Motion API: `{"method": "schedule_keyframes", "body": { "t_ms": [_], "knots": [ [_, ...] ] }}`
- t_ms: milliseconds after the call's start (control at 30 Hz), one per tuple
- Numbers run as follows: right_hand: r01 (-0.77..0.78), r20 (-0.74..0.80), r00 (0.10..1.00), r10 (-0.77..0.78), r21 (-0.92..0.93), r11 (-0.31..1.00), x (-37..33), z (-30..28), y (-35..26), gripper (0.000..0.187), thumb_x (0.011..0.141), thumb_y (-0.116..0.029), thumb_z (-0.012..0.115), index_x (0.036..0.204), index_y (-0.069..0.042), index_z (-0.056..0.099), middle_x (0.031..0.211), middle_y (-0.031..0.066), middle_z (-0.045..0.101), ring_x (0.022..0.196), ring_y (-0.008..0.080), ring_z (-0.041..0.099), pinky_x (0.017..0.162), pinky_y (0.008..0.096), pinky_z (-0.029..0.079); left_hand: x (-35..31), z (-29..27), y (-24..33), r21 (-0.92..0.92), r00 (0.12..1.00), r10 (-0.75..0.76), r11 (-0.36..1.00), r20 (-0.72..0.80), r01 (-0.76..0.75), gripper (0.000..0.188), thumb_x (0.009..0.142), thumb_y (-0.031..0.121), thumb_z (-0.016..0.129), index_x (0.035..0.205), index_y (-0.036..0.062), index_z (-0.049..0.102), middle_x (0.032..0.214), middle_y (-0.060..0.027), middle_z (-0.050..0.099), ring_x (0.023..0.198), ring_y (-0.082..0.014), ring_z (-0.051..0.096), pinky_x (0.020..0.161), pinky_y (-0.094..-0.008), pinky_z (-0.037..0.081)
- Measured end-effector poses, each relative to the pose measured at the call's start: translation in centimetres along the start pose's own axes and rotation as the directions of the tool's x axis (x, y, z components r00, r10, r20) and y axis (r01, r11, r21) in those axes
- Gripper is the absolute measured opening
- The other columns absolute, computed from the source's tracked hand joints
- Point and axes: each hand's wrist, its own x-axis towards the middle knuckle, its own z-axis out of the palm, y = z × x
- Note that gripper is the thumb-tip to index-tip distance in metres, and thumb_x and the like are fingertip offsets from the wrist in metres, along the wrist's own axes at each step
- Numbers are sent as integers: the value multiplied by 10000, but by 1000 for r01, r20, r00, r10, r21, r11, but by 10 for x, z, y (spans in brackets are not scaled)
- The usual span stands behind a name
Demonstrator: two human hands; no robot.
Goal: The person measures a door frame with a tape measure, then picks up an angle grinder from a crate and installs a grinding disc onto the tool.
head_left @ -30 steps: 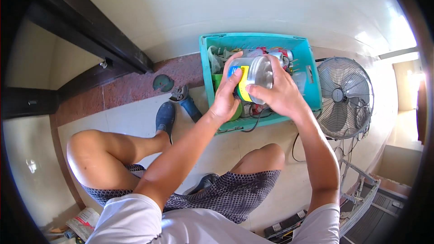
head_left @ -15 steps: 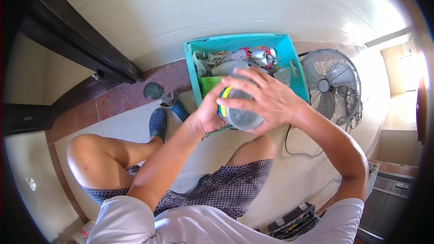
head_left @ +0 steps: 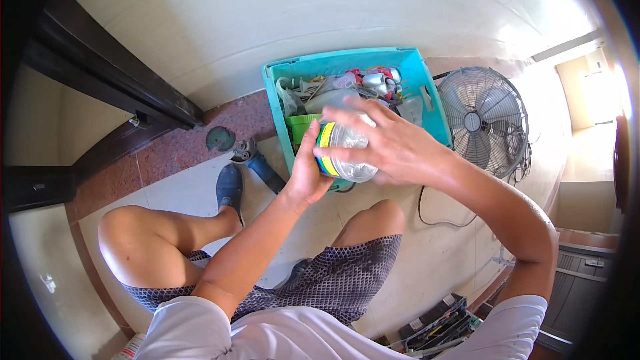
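Note:
A clear plastic jar [head_left: 345, 139] with a yellow and dark band at one end is held sideways between my hands, above the near side of a turquoise crate [head_left: 420, 70]. My left hand [head_left: 307, 177] is closed round the banded end. Over the clear body lie the bent fingers of my right hand [head_left: 400, 147], some smeared by motion; its thumb is hidden. Inside the crate are a light green container [head_left: 301, 125], a plastic bag [head_left: 292, 99], cables and several small metal and plastic items.
An angle grinder [head_left: 265, 170] lies left of the crate, beside a dark round disc [head_left: 220, 138]. A floor fan [head_left: 481, 120] stands at the right, its cable [head_left: 440, 225] curving over the tiles. Near my right side is a black tray of tools [head_left: 437, 323]. My bent legs frame the floor below.
The jar has tilted and shifted slightly left, showing more of its yellow band. My right hand has turned about it, while the left keeps its grip. The whole view has shifted a little.

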Motion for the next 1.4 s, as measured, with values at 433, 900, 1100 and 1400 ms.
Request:
{"method": "schedule_keyframes", "body": {
  "t_ms": [433,900,1100,1400],
  "knots": [
    [326,54,941,-335,-411,851,0,9,23,947,661,-186,954,1492,-310,516,1525,165,493,1324,460,605,959,504,650,11,-17,-6,6,987,104,995,-125,-105,539,1173,537,420,1538,158,537,1489,-73,649,1368,-251,633,1136,-446,536],
    [-123,188,952,243,958,-258,-17,87,64,1171,710,-229,820,1735,-115,264,1670,176,452,1520,336,481,1289,496,363,-5,-34,4,-256,899,-401,863,176,435,842,1062,685,464,1653,84,469,1572,-396,493,1301,-654,589,988,-835,502],
    [-183,-72,897,437,838,515,-21,54,30,687,951,-114,651,1617,-25,509,1585,190,575,1450,280,549,1225,419,402,2,-38,-5,-336,931,-338,868,139,365,742,1062,619,533,1566,75,566,1524,-307,587,1272,-553,657,954,-777,567],
    [-111,-284,952,115,30,993,-32,24,-35,278,841,-348,878,944,-105,791,1641,121,524,1560,451,378,1233,649,368,1,-12,15,-179,947,-274,936,168,302,622,1102,540,524,1511,82,619,1442,-165,704,1280,-317,713,1062,-525,600]
  ]
}}
